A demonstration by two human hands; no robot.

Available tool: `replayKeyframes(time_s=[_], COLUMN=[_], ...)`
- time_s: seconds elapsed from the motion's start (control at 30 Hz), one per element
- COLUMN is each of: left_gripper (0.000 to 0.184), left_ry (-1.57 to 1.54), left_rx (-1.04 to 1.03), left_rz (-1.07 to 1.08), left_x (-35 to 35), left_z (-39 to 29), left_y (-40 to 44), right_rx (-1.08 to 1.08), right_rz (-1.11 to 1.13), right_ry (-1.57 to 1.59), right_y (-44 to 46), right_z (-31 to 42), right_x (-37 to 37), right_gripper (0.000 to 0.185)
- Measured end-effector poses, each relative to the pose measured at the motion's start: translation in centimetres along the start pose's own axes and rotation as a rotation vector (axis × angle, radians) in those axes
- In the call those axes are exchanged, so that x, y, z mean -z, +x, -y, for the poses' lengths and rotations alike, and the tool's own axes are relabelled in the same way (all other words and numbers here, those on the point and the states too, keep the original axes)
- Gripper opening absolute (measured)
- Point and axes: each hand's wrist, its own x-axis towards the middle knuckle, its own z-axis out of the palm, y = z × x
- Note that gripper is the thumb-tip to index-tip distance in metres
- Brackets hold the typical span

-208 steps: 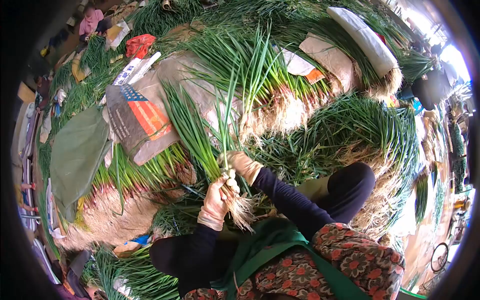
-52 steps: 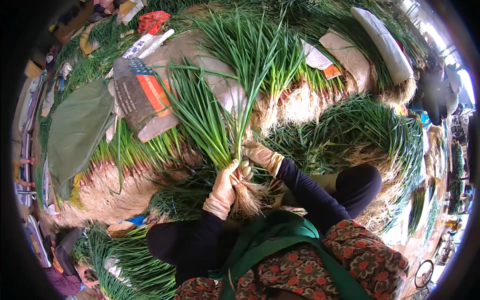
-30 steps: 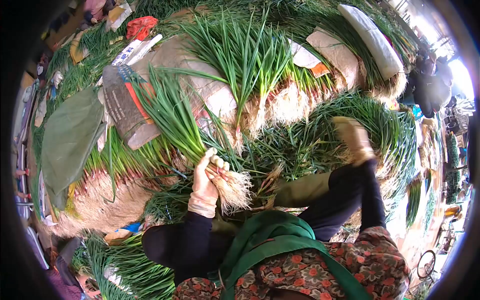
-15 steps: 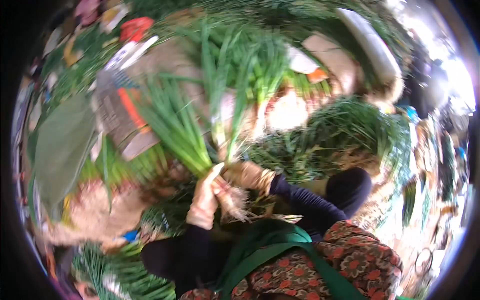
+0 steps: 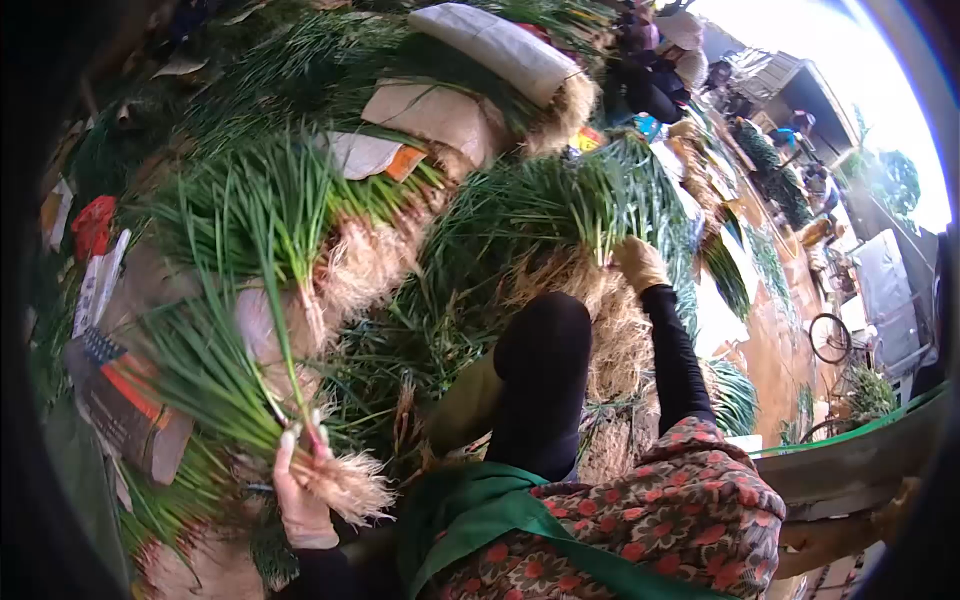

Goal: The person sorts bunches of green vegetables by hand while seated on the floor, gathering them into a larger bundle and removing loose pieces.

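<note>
My left hand (image 5: 302,500), in a pale glove, is closed around a bunch of green onions (image 5: 225,365) just above the roots. Its long leaves fan out to the upper left, and its pale roots (image 5: 350,485) hang to the right of the hand. On the right, my right hand (image 5: 642,264), also gloved, is closed at the white stem ends of green onions (image 5: 598,205) on a heap. Dense straw-coloured roots (image 5: 615,335) lie below that hand. The tips of its fingers are partly hidden among the stems.
More green onions (image 5: 375,235) lie beyond my left hand, partly under cardboard (image 5: 435,115). A white-wrapped bundle (image 5: 500,50) lies at the back. My bent knee (image 5: 555,320) stands between the hands. Other people (image 5: 665,70) and a bicycle (image 5: 830,338) are farther right.
My view has turned right. My right hand has left the bunch in front of me and reached out to the heap on the right. My left hand still holds the bunch.
</note>
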Motion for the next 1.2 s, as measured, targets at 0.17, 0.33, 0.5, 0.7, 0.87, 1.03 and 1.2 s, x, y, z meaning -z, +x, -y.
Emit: replayKeyframes(time_s=[0.17,0.33,0.5,0.7,0.87,1.03,1.2], left_gripper=[0.037,0.025,0.017,0.017,0.020,0.016,0.032], left_ry=[0.192,0.230,0.288,-0.117,-0.378,-0.348,-0.235], left_rx=[0.101,-0.074,-0.145,-0.236,-0.381,-0.422,-0.292], left_rz=[-0.079,-0.189,-0.275,-0.082,0.049,-0.007,-0.335], left_x=[-0.2,1.4,2.5,0.8,1.1,3.0,3.4], left_z=[0.6,2.8,3.0,1.4,-2.5,-3.4,-2.9], left_y=[0.3,1.7,0.6,-0.4,-1.0,-0.4,0.0], right_rx=[0.320,0.816,1.152,1.125,0.795,0.968,0.859], right_rz=[-0.070,0.812,0.640,0.441,0.836,0.691,0.640], right_ry=[0.407,1.076,0.740,0.989,1.148,0.664,0.566], right_y=[-4.3,-15.5,-24.5,-22.2,-18.2,-19.7,-20.9], right_z=[7.6,28.1,38.1,39.5,45.7,50.0,52.5], right_x=[0.0,-7.7,-9.4,-15.0,-15.7,-18.6,-18.3], right_gripper=[0.033,0.032,0.030,0.021,0.025,0.034,0.039])
